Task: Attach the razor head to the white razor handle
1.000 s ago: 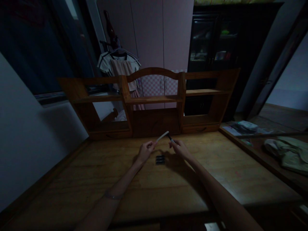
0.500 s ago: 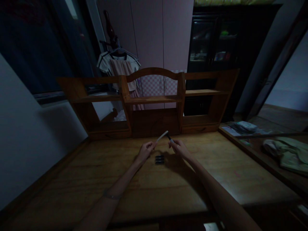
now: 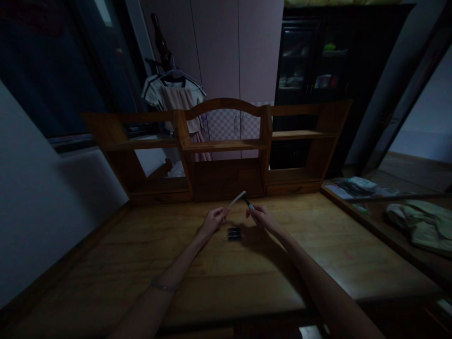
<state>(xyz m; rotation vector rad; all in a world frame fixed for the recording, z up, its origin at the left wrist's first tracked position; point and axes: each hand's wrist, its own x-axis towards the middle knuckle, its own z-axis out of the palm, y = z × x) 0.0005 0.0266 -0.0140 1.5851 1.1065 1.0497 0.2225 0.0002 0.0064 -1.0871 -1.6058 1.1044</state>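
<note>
My left hand is closed around the lower end of a slim white stick, which slants up to the right. Its exact kind is too dim to make out. In my right hand is what looks like a razor, with a pale handle and a dark neck and head. The razor's head meets the upper part of the white stick, or lies just beside it; I cannot tell if they touch. Below and between both hands, a small dark block of razor cartridges in rows lies on the wooden desk.
A wooden shelf unit with open compartments stands along the desk's back edge. At left is a white wall. Papers and a packet and a pale green cloth lie on the lower surface at right.
Both hands stay in nearly the same place. The white stick and the razor have shifted very slightly to the left and still meet at their upper ends.
</note>
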